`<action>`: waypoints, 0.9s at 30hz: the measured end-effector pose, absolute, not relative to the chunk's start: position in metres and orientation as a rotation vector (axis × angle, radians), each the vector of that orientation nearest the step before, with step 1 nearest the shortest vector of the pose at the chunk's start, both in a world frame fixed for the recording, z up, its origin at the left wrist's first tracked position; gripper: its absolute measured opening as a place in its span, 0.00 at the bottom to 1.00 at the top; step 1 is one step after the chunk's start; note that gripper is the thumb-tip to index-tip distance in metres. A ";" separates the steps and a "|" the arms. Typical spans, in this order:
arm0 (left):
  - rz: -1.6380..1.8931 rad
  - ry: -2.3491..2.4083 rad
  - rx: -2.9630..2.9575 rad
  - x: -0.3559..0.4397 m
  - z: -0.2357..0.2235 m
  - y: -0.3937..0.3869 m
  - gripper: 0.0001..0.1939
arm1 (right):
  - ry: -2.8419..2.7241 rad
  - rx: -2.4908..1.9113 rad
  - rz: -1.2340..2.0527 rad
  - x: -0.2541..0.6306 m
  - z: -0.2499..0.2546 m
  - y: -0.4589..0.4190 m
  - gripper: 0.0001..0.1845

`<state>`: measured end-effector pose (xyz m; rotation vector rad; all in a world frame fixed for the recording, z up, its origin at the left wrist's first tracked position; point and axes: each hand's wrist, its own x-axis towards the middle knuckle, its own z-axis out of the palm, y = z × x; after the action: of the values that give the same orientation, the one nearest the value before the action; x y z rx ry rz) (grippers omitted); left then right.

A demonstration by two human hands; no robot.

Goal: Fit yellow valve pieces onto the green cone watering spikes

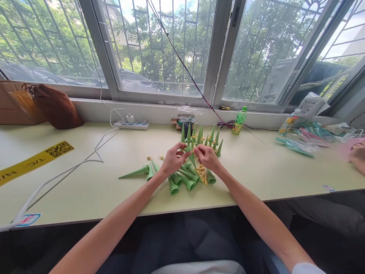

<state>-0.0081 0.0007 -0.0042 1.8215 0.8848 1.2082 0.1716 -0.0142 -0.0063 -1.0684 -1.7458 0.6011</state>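
Note:
Close together over the middle of the table, my two hands work on one green plastic watering spike, which points downward. My left hand is closed around its wide end. The fingertips of my right hand pinch at the same end; whatever small piece lies in them is hidden. Below my hands lies a pile of green spikes with hollow, threaded ends. Small yellow valve-like pieces are heaped beside it. Behind my hands, several spikes stand tip up with yellow pieces at their bases.
A power strip with a white cable sits by the window. A green-labelled bottle stands behind on the right. Farther right are another bottle, plastic-wrapped items and another person's hand. A brown bag rests at left.

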 end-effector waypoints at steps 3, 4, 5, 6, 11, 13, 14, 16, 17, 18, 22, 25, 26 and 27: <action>1.262 0.887 1.893 -0.008 -0.006 0.001 0.20 | -1.744 -1.071 0.609 0.171 -0.006 -0.014 0.22; 1.268 0.888 1.907 -0.008 -0.006 0.001 0.20 | -1.743 -1.068 0.613 0.171 -0.007 -0.013 0.23; 1.270 0.887 1.917 -0.008 -0.007 0.001 0.19 | -1.742 -1.063 0.617 0.171 -0.007 -0.013 0.23; 1.273 0.884 1.925 -0.008 -0.007 0.001 0.19 | -1.739 -1.056 0.623 0.171 -0.007 -0.013 0.23; 1.299 0.842 1.956 -0.007 -0.008 0.001 0.18 | -1.711 -1.027 0.652 0.170 -0.007 -0.013 0.24; 1.313 0.841 1.963 -0.006 -0.007 0.001 0.18 | -1.692 -1.014 0.657 0.170 -0.008 -0.013 0.23; 1.317 0.848 1.964 -0.006 -0.007 0.001 0.19 | -1.678 -1.003 0.661 0.170 -0.008 -0.013 0.23; 1.319 0.862 1.957 -0.006 -0.006 0.001 0.20 | -1.643 -0.975 0.674 0.170 -0.008 -0.014 0.23; 1.314 0.863 1.945 -0.006 -0.005 0.001 0.21 | -1.622 -0.964 0.682 0.170 -0.007 -0.014 0.22; 1.305 0.860 1.921 -0.006 -0.004 0.001 0.22 | -1.601 -0.956 0.689 0.170 -0.007 -0.014 0.22; 1.221 0.826 1.731 -0.006 -0.001 0.001 0.22 | -1.543 -0.931 0.694 0.169 -0.005 -0.016 0.21; 1.079 0.792 1.583 -0.006 0.001 0.000 0.30 | -1.569 -0.912 0.693 0.168 -0.005 -0.016 0.20; 1.034 0.779 1.544 -0.006 0.002 -0.001 0.31 | -1.591 -0.910 0.689 0.168 -0.005 -0.016 0.20; 0.998 0.767 1.511 -0.006 0.003 -0.001 0.32 | -1.614 -0.909 0.682 0.169 -0.005 -0.016 0.19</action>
<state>-0.0059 -0.0015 0.0026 1.5108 0.7672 0.9982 0.1685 -0.0161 -0.0053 -0.9090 -1.6141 0.6825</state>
